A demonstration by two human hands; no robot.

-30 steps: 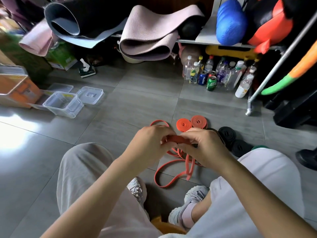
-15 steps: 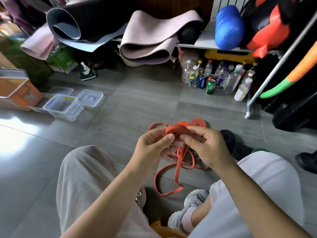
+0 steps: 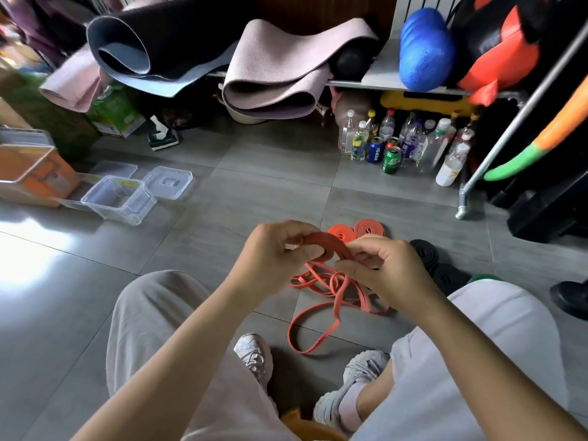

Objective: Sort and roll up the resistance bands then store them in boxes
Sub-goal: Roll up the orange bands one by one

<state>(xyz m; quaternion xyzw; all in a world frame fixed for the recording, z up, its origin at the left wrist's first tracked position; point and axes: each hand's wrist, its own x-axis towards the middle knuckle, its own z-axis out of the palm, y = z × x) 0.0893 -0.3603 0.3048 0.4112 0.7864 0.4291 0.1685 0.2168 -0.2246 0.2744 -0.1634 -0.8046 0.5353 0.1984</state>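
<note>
Head view: left hand [image 3: 280, 249] and right hand [image 3: 385, 268] both pinch a partly rolled orange band [image 3: 321, 245] held above the floor near centre. Fingers are curled round the coil, and its loose tail [image 3: 318, 313] trails down in loops on the grey tiles [image 3: 222, 218]. Just beyond the hands two finished orange rolls [image 3: 342, 232] lie flat side by side, with black rolls [image 3: 424, 251] to their right; open clear boxes [image 3: 119, 198] and a lid [image 3: 167, 183] sit far left, well apart from the bands.
</note>
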